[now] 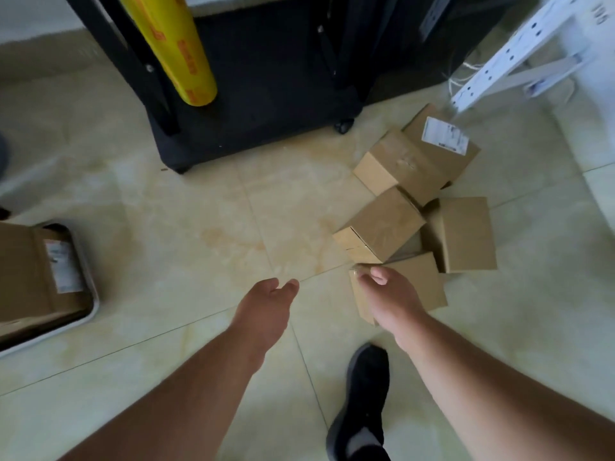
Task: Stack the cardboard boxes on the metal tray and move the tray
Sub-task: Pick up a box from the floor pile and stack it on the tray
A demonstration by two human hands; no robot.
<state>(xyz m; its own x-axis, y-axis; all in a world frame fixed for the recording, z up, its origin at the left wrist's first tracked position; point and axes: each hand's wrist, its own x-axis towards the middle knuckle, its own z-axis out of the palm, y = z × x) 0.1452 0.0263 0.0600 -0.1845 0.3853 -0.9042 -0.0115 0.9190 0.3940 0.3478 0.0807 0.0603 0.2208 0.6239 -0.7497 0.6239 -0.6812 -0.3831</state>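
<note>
Hands reaching for the nearest cardboard box on the floor.

Right hand [387, 296] curls over the near box's [421, 284] top edge; left hand [266, 304] hovers loose, holding nothing. One-handed, it could slip or knock the leaning boxes beyond [409, 191]. Well apart at far left, the metal tray [90, 314] already carries one labelled box [30, 277].

No text legible: labels on cardboard boxes [444, 136] and print on yellow roll [173, 44] blurred.
</note>
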